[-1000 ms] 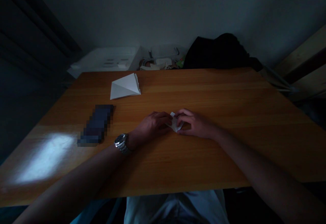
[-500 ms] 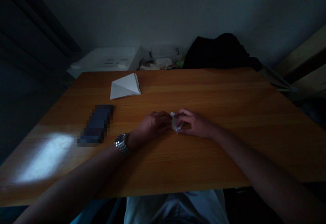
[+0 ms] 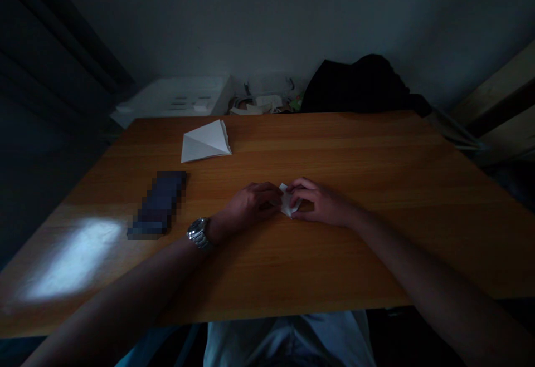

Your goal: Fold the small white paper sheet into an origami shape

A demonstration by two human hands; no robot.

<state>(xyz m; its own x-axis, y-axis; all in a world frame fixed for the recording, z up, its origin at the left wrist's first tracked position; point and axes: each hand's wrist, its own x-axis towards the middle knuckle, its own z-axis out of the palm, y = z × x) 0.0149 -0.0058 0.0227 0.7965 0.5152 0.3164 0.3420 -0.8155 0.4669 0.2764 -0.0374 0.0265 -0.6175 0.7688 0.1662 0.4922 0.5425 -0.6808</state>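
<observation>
A small piece of folded white paper (image 3: 288,204) lies on the wooden table between my two hands, partly covered by fingers. My left hand (image 3: 254,202), with a metal watch (image 3: 199,233) on its wrist, is closed with its fingertips on the paper's left side. From the other side, my right hand (image 3: 318,202) grips the paper, its thumb at the near edge and its fingers curled over the top. The paper's far tip and near corner show between the hands; its exact folds are too small to tell.
A larger folded white paper (image 3: 205,142) lies at the back left of the table (image 3: 355,155). Nearer to me is a dark, pixelated flat object (image 3: 159,202). Behind the table stand a white plastic bin (image 3: 184,94) and a black cloth-like heap (image 3: 359,86).
Over the last second the fingers of my left hand have shifted slightly, and the paper's left part has become less visible. My right hand stays almost still.
</observation>
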